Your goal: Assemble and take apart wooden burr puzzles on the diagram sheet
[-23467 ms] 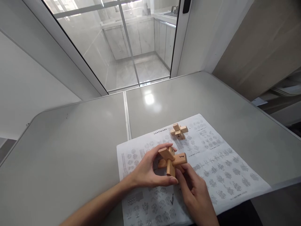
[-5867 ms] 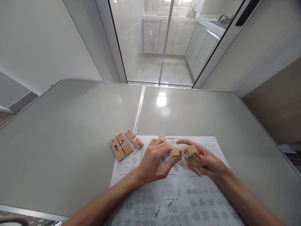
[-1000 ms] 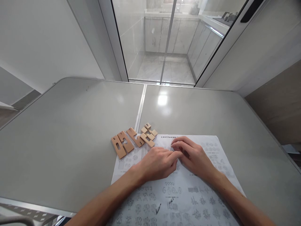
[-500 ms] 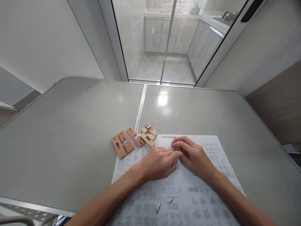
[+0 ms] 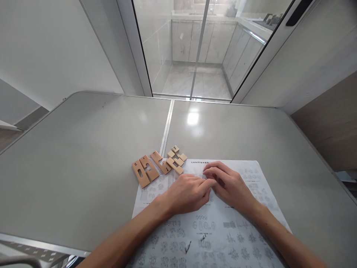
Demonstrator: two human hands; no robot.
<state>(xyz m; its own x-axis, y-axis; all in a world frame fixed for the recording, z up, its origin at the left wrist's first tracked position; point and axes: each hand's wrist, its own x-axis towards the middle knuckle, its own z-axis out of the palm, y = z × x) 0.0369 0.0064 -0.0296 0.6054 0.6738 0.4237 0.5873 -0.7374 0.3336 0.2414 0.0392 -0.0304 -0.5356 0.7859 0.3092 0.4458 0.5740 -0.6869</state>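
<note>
Flat notched wooden pieces (image 5: 158, 166), numbered; left hand (image 5: 187, 193), right hand (image 5: 230, 185) empty, loosely curled on sheet (image 5: 251, 230).

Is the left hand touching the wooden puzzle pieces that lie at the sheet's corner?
Apart. The head view shows printed sheet between the left hand and the wooden pieces.
</note>
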